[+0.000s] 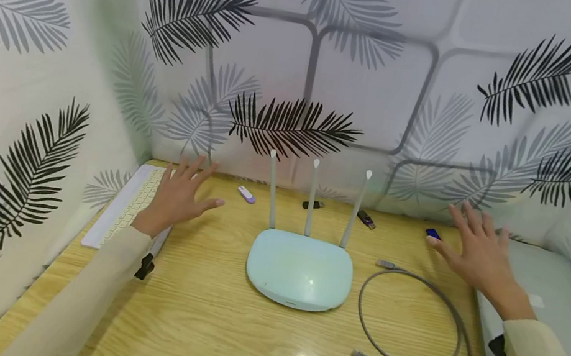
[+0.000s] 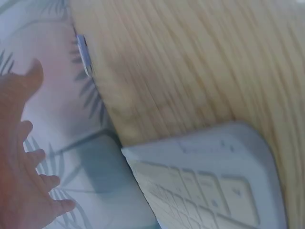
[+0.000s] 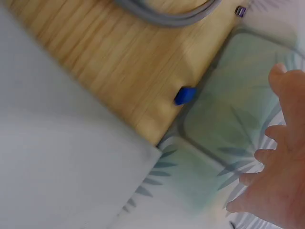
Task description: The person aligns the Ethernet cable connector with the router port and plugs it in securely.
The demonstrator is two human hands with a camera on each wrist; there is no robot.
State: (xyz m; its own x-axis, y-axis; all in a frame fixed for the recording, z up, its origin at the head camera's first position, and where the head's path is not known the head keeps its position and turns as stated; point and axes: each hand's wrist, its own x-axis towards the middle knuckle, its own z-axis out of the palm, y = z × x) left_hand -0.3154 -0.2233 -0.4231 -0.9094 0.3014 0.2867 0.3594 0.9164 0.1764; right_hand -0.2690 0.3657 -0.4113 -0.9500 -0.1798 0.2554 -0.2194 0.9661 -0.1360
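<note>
Both hands are spread wide and hold nothing: the left hand (image 1: 177,197) hovers over the keyboard (image 1: 129,206), while the right hand (image 1: 477,254) (just beside the blue stick (image 1: 433,233)) hovers by the laptop (image 1: 563,313).

No text or label can be read.
</note>
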